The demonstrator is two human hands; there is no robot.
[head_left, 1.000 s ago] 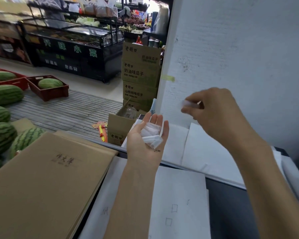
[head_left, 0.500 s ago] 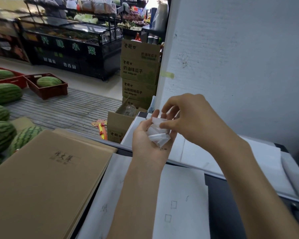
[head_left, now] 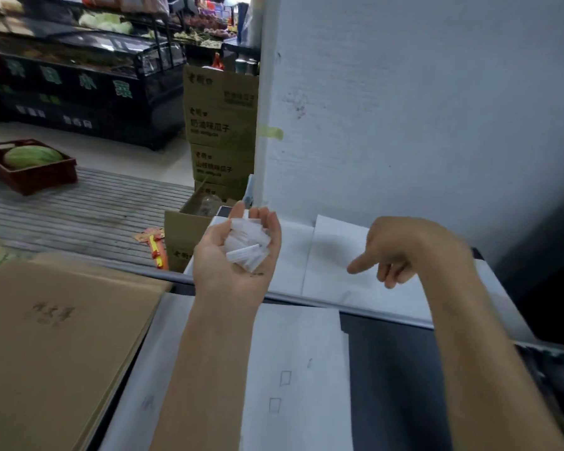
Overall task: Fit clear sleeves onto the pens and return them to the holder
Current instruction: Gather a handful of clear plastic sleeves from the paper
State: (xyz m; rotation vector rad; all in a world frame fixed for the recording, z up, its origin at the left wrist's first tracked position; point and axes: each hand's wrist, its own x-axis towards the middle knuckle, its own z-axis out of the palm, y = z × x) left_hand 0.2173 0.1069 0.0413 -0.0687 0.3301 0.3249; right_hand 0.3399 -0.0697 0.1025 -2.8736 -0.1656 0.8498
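I see the left hand [head_left: 238,258] near the middle of my view, palm up and half closed into a cup, fingers curving up round a loose heap of short clear plastic sleeves [head_left: 246,247]. The sleeves lie jumbled. The one nearest me is the plainest, and its long axis runs from about 8 o'clock to 2 o'clock across the palm. I cannot read the directions of the others.

At 3 o'clock of that hand, well apart from it, the right hand [head_left: 394,252] hangs with its back towards me. Its index finger stretches towards 9 o'clock, the other fingers are loosely curled, and I see nothing in its grasp. It hovers over white paper sheets [head_left: 326,255] at the foot of the wall.

At 10 o'clock a dark red plastic crate [head_left: 30,182] holds a green watermelon [head_left: 33,156]. At 11 o'clock of the left hand an open brown cardboard box [head_left: 179,236] has something clear inside, too blurred to name. A flat brown-covered notebook [head_left: 56,346] fills 8 o'clock.
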